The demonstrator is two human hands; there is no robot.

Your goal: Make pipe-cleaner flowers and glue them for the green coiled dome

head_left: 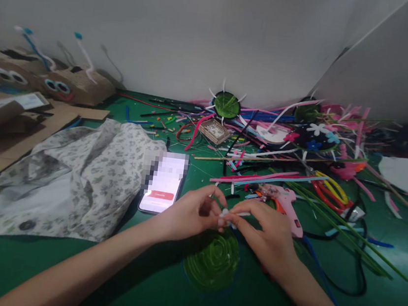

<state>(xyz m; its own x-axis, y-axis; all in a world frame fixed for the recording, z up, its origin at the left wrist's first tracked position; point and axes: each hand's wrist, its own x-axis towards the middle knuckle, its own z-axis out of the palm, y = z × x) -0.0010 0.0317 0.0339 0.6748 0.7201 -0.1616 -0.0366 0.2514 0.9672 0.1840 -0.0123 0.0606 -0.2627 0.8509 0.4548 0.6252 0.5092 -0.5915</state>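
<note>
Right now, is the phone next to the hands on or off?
On. The phone lies flat on the green mat, its screen lit white with a red bar across it, just left of the left hand.

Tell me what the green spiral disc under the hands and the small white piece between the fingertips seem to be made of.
The green spiral disc looks like fuzzy pipe cleaner coiled flat: matte, with visible rings. The small white piece, pinched by the left hand and right hand, seems the same fuzzy stem, though it is too small to tell for sure.

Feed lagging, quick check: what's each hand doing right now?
Left hand: pinched shut on the white pipe cleaner.
Right hand: pinched shut on the same white pipe cleaner.
</note>
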